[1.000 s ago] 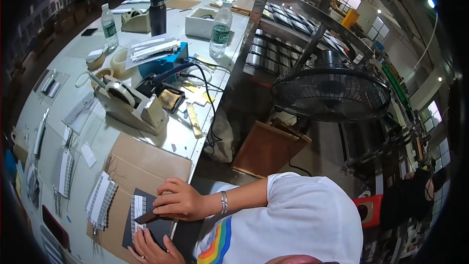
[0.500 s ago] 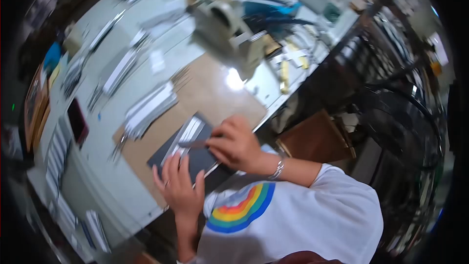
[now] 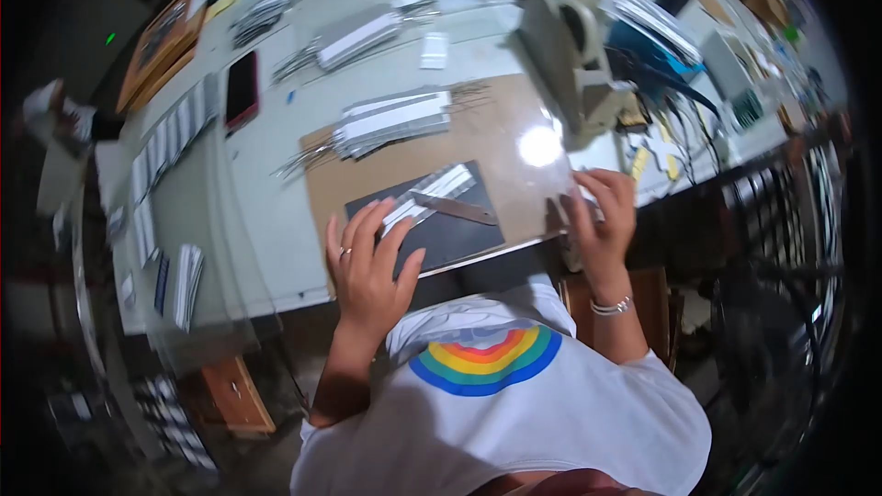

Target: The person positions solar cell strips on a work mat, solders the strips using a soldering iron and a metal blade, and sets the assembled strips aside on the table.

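My left hand [image 3: 372, 257] lies with fingers spread over the left end of a white-and-grey strip [image 3: 447, 181]. The strip rests at a slant on a dark rectangular mat [image 3: 469, 241]. A flat, brownish metal blade [image 3: 462, 210] lies across the strip and mat, with neither hand on it. My right hand [image 3: 604, 216] is off to the right at the table's front edge, fingers bent but apart, with no held thing visible. Under the mat is a brown board [image 3: 322, 197].
Bundled white strips [image 3: 395, 124] lie behind the mat; another bundle [image 3: 358, 39] is farther back. A phone [image 3: 242, 89] is at the left. At the right stand a beige tape dispenser [image 3: 560, 60] and yellow-and-white pieces [image 3: 657, 152]. A brown box [image 3: 629, 303] is below the table edge.
My right hand has let go of the blade and moved right to the table edge. The blade now lies on the mat. My left hand stays at the strip while the view has turned.
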Tool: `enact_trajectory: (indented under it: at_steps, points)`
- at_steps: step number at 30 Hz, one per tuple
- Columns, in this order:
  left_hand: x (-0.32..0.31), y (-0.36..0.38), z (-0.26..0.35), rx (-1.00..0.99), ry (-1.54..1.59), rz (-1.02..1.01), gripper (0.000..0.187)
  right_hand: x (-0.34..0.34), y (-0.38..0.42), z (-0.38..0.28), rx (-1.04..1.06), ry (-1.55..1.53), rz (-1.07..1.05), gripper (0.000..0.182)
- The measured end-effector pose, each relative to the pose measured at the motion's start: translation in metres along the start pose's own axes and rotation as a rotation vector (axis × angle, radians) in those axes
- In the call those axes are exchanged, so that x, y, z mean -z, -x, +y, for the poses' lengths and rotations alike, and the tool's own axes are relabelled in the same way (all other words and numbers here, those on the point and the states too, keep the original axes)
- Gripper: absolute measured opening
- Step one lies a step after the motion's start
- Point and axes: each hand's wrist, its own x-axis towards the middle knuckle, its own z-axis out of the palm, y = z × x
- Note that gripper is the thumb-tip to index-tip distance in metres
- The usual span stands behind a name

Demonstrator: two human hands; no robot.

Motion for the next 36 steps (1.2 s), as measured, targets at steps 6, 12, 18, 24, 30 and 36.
enact_trajectory:
  at_steps: [6, 12, 18, 24, 30, 36]
  points:
    - [0.015, 0.001, 0.008, 0.06, -0.064, 0.091, 0.033, 0.006, -0.006, 0.015, 0.051, -0.052, 0.038, 0.024]
    - [0.044, -0.005, -0.008, 0.148, -0.236, 0.079, 0.028, 0.012, -0.017, 0.033, 0.026, -0.044, 0.119, 0.025]
    - [0.088, -0.015, -0.064, 0.321, -0.377, 0.124, 0.026, 0.031, -0.038, 0.072, 0.033, 0.083, 0.238, 0.021]
    - [0.101, -0.057, -0.124, 0.332, -0.286, -0.035, 0.028, 0.028, -0.051, 0.081, -0.012, 0.141, 0.25, 0.024]
    - [0.076, -0.114, -0.172, 0.262, -0.271, -0.174, 0.029, 0.035, -0.058, 0.099, -0.232, 0.081, 0.213, 0.046]
    - [0.056, -0.166, -0.221, 0.297, -0.274, -0.265, 0.035, 0.046, -0.063, 0.106, -0.343, -0.056, 0.197, 0.05]
